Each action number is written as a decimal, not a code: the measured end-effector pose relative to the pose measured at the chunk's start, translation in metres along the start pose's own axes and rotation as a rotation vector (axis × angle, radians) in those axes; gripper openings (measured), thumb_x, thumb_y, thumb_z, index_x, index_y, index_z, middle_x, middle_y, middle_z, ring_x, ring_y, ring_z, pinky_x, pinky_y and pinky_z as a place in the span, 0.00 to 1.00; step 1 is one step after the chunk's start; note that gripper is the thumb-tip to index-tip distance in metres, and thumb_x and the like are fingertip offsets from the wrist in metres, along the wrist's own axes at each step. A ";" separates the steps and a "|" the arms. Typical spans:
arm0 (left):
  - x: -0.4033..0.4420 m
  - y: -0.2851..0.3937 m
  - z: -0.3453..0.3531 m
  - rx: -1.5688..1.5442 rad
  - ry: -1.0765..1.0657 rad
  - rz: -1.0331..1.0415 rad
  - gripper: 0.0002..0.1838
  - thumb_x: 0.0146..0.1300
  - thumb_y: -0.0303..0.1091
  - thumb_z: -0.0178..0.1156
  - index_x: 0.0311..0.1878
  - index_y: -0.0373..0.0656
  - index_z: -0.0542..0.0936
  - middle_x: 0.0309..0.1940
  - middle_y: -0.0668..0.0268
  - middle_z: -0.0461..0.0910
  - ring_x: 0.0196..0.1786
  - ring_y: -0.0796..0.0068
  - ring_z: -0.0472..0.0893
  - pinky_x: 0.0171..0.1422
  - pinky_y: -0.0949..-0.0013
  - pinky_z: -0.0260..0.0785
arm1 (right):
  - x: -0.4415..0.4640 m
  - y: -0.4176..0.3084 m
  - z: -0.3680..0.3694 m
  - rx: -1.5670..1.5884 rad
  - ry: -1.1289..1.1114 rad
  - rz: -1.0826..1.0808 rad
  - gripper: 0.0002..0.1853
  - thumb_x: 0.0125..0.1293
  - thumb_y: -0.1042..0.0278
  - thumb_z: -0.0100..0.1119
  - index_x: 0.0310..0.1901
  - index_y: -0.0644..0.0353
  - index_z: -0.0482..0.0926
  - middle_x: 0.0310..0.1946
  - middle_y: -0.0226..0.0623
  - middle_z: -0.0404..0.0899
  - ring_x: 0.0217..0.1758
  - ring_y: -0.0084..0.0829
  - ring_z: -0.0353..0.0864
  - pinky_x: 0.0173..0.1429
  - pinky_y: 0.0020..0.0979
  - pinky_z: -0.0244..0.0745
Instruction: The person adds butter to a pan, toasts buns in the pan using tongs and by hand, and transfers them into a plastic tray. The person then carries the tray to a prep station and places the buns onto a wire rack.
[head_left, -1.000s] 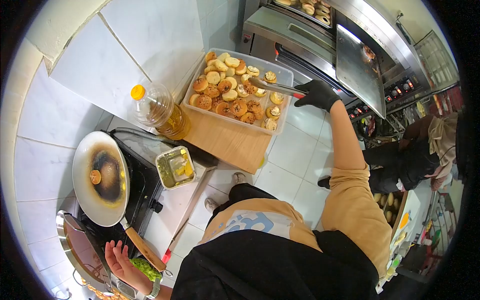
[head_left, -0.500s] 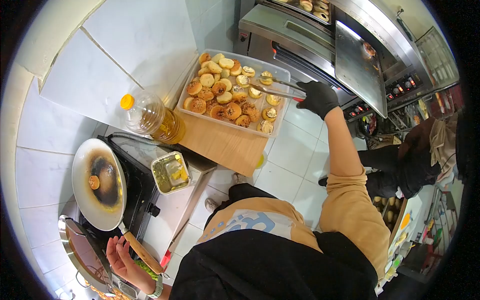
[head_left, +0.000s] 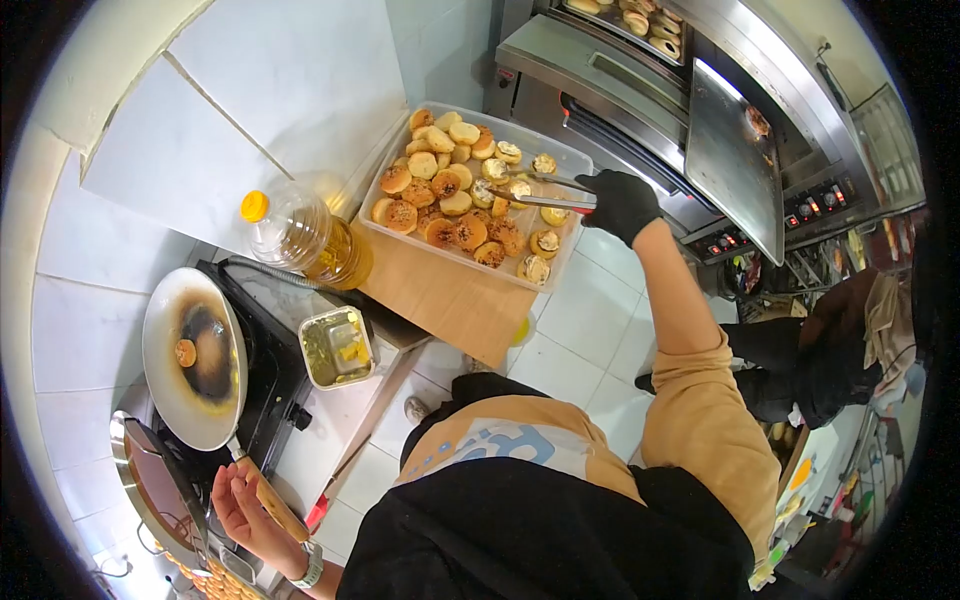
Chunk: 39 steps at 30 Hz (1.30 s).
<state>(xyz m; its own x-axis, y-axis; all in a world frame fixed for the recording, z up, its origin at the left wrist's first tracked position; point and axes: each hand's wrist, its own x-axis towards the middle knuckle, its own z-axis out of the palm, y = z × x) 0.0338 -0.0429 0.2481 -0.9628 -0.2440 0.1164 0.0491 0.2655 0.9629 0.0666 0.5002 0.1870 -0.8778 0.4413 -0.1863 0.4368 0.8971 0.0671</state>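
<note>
The person's right hand (head_left: 622, 208), in a black glove, is closed around a pair of long silvery metal tongs with red trim (head_left: 562, 203). Their two arms stand apart and reach leftward from that hand over a clear, rectangular plastic container (head_left: 450, 253), among small, round, halved buns with golden crusts and pale cut faces (head_left: 471, 234). The tips lie close to several cream-topped halves; whether they grip one is hard to tell at this size. The container sits on a light wooden table (head_left: 440, 285), to the left of the right hand.

The bare left hand (head_left: 240, 508) is empty, its fingers loosely bent, well apart from the right and just beside the brown wooden handle (head_left: 275, 503) of a round white frying pan (head_left: 165, 330). Ahead of that hand, a single browned bun half (head_left: 185, 353) lies in the pan.
</note>
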 end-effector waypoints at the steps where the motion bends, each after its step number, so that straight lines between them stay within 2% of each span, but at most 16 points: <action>1: -0.002 -0.001 0.001 -0.008 0.002 -0.002 0.14 0.66 0.31 0.51 0.52 0.34 0.71 0.44 0.61 0.77 0.46 0.75 0.78 0.51 0.73 0.69 | 0.007 -0.002 0.005 -0.015 -0.022 -0.032 0.32 0.43 0.53 0.69 0.54 0.46 0.74 0.42 0.38 0.77 0.47 0.38 0.76 0.49 0.37 0.71; 3: -0.005 -0.004 0.003 -0.025 0.011 -0.004 0.14 0.66 0.31 0.51 0.52 0.34 0.71 0.43 0.61 0.77 0.45 0.76 0.78 0.51 0.73 0.69 | 0.010 -0.004 0.006 -0.049 -0.032 -0.077 0.31 0.43 0.53 0.69 0.53 0.44 0.74 0.39 0.37 0.77 0.44 0.38 0.77 0.47 0.37 0.72; 6: -0.011 -0.005 -0.001 0.003 0.030 -0.003 0.14 0.66 0.31 0.51 0.51 0.34 0.72 0.42 0.61 0.77 0.44 0.76 0.78 0.50 0.74 0.70 | 0.006 -0.001 -0.005 -0.001 0.117 -0.076 0.31 0.42 0.52 0.69 0.53 0.44 0.74 0.35 0.36 0.76 0.41 0.37 0.77 0.44 0.36 0.72; 7: -0.013 -0.005 -0.002 0.021 0.036 -0.007 0.14 0.66 0.31 0.51 0.51 0.34 0.72 0.42 0.62 0.77 0.44 0.76 0.78 0.49 0.74 0.70 | 0.002 -0.008 -0.021 -0.001 0.094 -0.059 0.31 0.42 0.53 0.69 0.53 0.45 0.74 0.33 0.35 0.76 0.39 0.35 0.77 0.42 0.36 0.72; 10: -0.016 -0.009 -0.001 0.059 0.040 -0.007 0.13 0.65 0.30 0.52 0.50 0.33 0.72 0.41 0.62 0.77 0.44 0.76 0.78 0.48 0.73 0.71 | 0.002 -0.014 -0.026 0.047 0.074 -0.115 0.29 0.42 0.53 0.68 0.50 0.46 0.76 0.36 0.38 0.77 0.42 0.38 0.78 0.44 0.38 0.73; 17: -0.027 -0.003 0.024 0.014 -0.080 -0.013 0.11 0.65 0.28 0.52 0.48 0.34 0.73 0.40 0.62 0.77 0.44 0.73 0.77 0.49 0.70 0.71 | 0.035 -0.050 0.010 0.012 0.187 -0.167 0.30 0.41 0.59 0.68 0.51 0.51 0.74 0.36 0.39 0.76 0.40 0.38 0.78 0.41 0.38 0.74; 22: -0.030 -0.006 0.004 0.056 -0.022 -0.010 0.11 0.65 0.28 0.52 0.48 0.34 0.73 0.41 0.61 0.78 0.44 0.74 0.77 0.49 0.71 0.71 | 0.049 -0.060 0.039 -0.031 0.280 -0.234 0.28 0.44 0.63 0.66 0.52 0.53 0.73 0.36 0.41 0.75 0.40 0.39 0.78 0.40 0.39 0.74; 24: -0.031 -0.009 -0.007 0.049 0.006 -0.020 0.11 0.65 0.29 0.52 0.48 0.34 0.73 0.41 0.61 0.78 0.43 0.75 0.77 0.49 0.71 0.70 | 0.053 -0.051 0.045 -0.013 0.292 -0.221 0.28 0.46 0.58 0.65 0.52 0.51 0.74 0.36 0.40 0.76 0.42 0.39 0.77 0.41 0.40 0.73; 26: -0.034 -0.014 -0.019 0.040 0.051 -0.038 0.12 0.65 0.29 0.53 0.48 0.34 0.73 0.41 0.61 0.78 0.43 0.76 0.77 0.49 0.72 0.70 | 0.043 -0.039 0.028 0.083 0.157 -0.162 0.31 0.45 0.53 0.66 0.54 0.50 0.73 0.38 0.40 0.78 0.43 0.40 0.77 0.43 0.40 0.73; 29: -0.035 -0.024 -0.041 0.022 0.160 -0.071 0.12 0.65 0.30 0.53 0.49 0.34 0.73 0.41 0.61 0.78 0.42 0.76 0.77 0.49 0.73 0.71 | 0.013 -0.032 -0.022 0.135 0.049 -0.265 0.36 0.43 0.49 0.69 0.56 0.49 0.72 0.39 0.40 0.79 0.43 0.40 0.78 0.47 0.38 0.72; 34: -0.028 -0.036 -0.082 -0.070 0.230 -0.034 0.11 0.64 0.25 0.53 0.49 0.34 0.73 0.41 0.61 0.78 0.43 0.76 0.78 0.50 0.75 0.70 | -0.043 -0.130 -0.117 0.395 -0.024 -0.512 0.35 0.41 0.55 0.71 0.56 0.50 0.73 0.33 0.43 0.78 0.38 0.40 0.79 0.44 0.35 0.73; 39: -0.028 -0.048 -0.111 -0.150 0.233 -0.033 0.10 0.63 0.24 0.54 0.47 0.34 0.74 0.38 0.63 0.79 0.43 0.77 0.78 0.49 0.75 0.70 | -0.056 -0.288 -0.163 0.265 0.159 -0.878 0.30 0.43 0.57 0.69 0.53 0.50 0.76 0.32 0.45 0.77 0.36 0.43 0.78 0.41 0.38 0.72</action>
<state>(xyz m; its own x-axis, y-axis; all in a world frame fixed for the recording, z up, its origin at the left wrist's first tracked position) 0.0879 -0.1527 0.2261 -0.8782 -0.4628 0.1208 0.0746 0.1170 0.9903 -0.0420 0.2203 0.3375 -0.9229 -0.3779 0.0741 -0.3835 0.8849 -0.2642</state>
